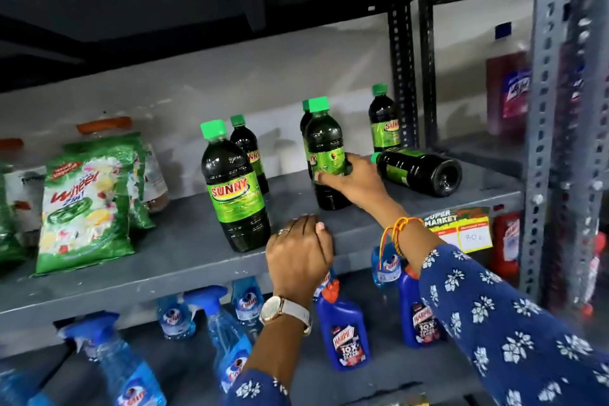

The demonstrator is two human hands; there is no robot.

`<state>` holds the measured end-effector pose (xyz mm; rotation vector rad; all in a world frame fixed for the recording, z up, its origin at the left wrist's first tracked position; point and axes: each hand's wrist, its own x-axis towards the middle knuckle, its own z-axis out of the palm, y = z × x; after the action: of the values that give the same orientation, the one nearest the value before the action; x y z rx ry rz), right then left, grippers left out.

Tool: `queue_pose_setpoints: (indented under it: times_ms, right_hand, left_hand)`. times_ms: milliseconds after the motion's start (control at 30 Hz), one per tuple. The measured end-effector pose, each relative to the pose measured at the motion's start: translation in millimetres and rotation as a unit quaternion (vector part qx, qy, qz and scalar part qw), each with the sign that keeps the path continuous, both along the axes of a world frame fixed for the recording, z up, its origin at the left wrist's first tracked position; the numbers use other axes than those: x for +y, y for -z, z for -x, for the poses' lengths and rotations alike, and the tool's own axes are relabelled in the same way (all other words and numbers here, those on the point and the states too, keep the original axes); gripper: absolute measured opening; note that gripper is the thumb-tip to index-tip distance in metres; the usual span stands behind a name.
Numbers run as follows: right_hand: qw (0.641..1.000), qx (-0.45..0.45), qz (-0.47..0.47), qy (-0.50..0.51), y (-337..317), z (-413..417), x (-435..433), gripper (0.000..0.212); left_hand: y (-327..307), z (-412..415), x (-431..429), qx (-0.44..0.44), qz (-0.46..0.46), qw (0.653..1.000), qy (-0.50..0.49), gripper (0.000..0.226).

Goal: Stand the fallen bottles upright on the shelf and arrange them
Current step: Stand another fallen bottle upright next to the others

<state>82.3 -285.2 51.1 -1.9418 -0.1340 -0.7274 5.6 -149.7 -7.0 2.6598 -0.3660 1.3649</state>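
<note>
Meanwhile right hand (354, 180) grips upright bottle (326, 145) beside fallen bottle (418, 171).

Glossy dark plastic bottles (234, 188) on a matt grey metal shelf (184, 260).

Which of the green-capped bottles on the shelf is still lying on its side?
The fallen bottle at the far right of the shelf, base toward the camera, just right of the right hand. The others all stand upright.
</note>
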Motion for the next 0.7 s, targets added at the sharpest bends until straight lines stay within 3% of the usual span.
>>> queue_pose_setpoints:
  times_ms: [100, 233, 367, 567, 700]
  right_hand:
    - [1.0, 0.015, 0.008, -0.004, 1.2, -3.4, -1.8, 0.092]
    - [0.999, 0.03, -0.003, -0.028, 6.4, -10.0, -5.5, 0.079]
    - [0.995, 0.047, -0.033, -0.076, 6.4, -10.8, -5.3, 0.103]
    - [0.998, 0.028, -0.011, -0.062, 8.3, -12.4, -8.4, 0.067]
    - [0.995, 0.035, -0.043, -0.078, 7.2, -11.7, -6.3, 0.073]
  left_hand:
    - [1.1, -0.4, -0.3, -0.002, 0.001, 1.0, -0.003, 0.035]
    - [0.4, 0.4, -1.6, -0.007, 0.004, 1.0, -0.007, 0.035]
    - [1.0, 0.5, -1.6, -0.005, 0.007, 1.0, -0.001, 0.037]
    - [1.7, -0.3, -1.7, -0.011, 0.012, 1.0, 0.007, 0.038]
    - [2.1, -0.5, -1.9, -0.016, 0.012, 1.0, 0.007, 0.037]
